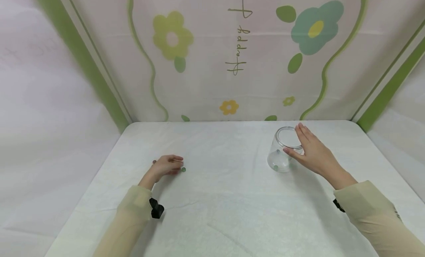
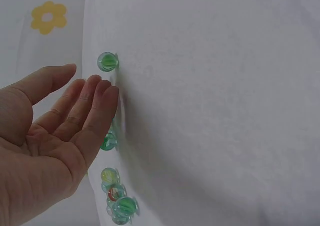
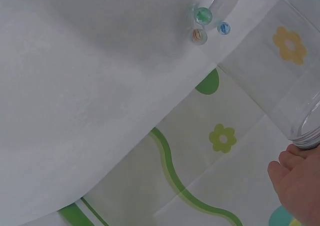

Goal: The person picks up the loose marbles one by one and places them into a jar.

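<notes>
My left hand [image 1: 165, 165] is low over the white table at left. Its fingers are loosely bent, thumb apart, with nothing seen between them in the left wrist view. A green marble [image 2: 107, 61] lies just past the fingertips. Another green marble [image 2: 107, 141] is partly hidden behind the fingers, and several clustered marbles [image 2: 126, 206] lie nearer the wrist. At right, a clear jar [image 1: 274, 155] stands upright. My right hand [image 1: 314, 153] is at its rim, fingers extended and thumb spread. Inside the jar's bottom show a green marble [image 3: 203, 15], a blue one [image 3: 224, 28] and a brownish one [image 3: 198, 36].
A white cloth covers the table [image 1: 225, 205], whose back edge meets a hanging curtain [image 1: 206, 76] printed with flowers and green lines. Pale side curtains [image 1: 49, 139] flank the table at left and right. A wide stretch of cloth separates the jar from the loose marbles.
</notes>
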The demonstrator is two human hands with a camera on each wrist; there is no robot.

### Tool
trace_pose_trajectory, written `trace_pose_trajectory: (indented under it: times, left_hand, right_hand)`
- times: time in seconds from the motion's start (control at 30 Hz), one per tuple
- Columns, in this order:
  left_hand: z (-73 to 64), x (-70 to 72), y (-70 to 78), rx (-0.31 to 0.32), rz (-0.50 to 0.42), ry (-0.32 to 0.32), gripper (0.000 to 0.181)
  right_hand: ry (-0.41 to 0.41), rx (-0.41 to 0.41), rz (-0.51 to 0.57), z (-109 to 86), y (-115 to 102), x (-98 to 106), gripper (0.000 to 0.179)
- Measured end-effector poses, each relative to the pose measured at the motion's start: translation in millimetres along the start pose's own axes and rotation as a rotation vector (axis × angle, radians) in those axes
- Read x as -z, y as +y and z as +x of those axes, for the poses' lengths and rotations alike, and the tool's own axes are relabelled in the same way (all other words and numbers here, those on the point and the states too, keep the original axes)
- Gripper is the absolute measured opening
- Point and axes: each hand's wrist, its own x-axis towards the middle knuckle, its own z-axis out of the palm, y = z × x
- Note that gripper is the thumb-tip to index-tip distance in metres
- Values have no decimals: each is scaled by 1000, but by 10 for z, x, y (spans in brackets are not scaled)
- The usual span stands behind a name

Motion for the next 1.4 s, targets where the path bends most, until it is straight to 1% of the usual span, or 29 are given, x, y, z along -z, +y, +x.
trace_pose_trajectory:
  times: [0.17,0.47,0.8,0.93,1.07,1.2,1.27,1.4]
  left_hand:
    - [6,-23,-18,9,27,5,40]
    - [9,-61,-28,-11,80,-3,41]
    - [17,-96,-46,-16,99,23,39]
    - [38,-105,-46,-4,105,39,37]
    - [60,-112,-19,9,108,54,37]
    - [92,-125,27,10,106,62,37]
    - [99,-132,63,-1,102,61,37]
    - [99,-162,152,-29,60,46,39]
  right_hand:
    - [-7,-2,-1,-6,-8,12,93]
    - [-5,3,-17,0,-18,18,94]
    - [-4,1,-26,4,-15,16,94]
    - [-11,-1,-32,7,-14,23,94]
    - [-10,3,-45,11,-15,34,93]
    - [-6,10,-56,9,-19,54,92]
    - [-4,14,-58,8,-23,63,93]
    - [0,17,-66,14,-25,76,95]
